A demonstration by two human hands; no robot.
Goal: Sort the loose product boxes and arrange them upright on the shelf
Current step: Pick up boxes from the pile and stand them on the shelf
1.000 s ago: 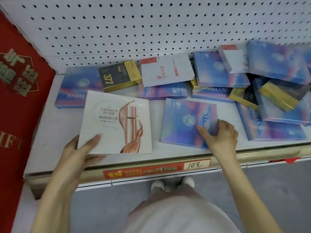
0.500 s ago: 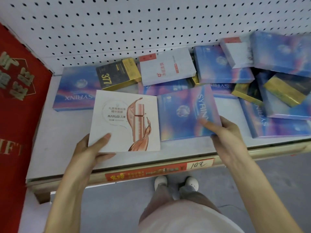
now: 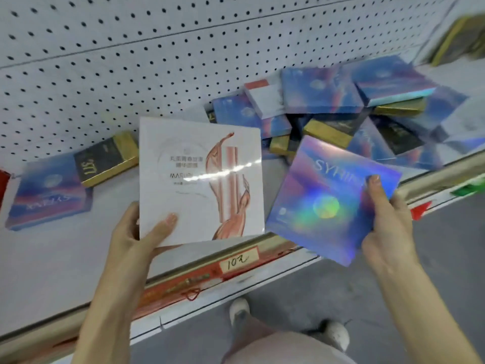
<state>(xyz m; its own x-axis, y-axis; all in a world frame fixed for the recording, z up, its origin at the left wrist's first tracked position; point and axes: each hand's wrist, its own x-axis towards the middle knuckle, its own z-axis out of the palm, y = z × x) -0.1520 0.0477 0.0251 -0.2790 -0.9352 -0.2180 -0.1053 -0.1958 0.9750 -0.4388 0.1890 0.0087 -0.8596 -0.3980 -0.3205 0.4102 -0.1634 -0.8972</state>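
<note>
Both boxes have lifted off the shelf point(image 3: 52, 258): left hand point(image 3: 131, 232) grips white box point(image 3: 194, 185), right hand point(image 3: 385, 219) holographic box point(image 3: 325, 200).

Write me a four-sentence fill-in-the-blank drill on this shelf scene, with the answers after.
1. The left hand grips the ____ box with copper artwork.
2. The right hand holds the holographic SYRINX box with its ____ on the front face.
3. The price tag on the shelf rail reads ____.
4. The black-and-gold box at the left bears the number ____.
Answers: white; thumb; 10元; 377.
</note>
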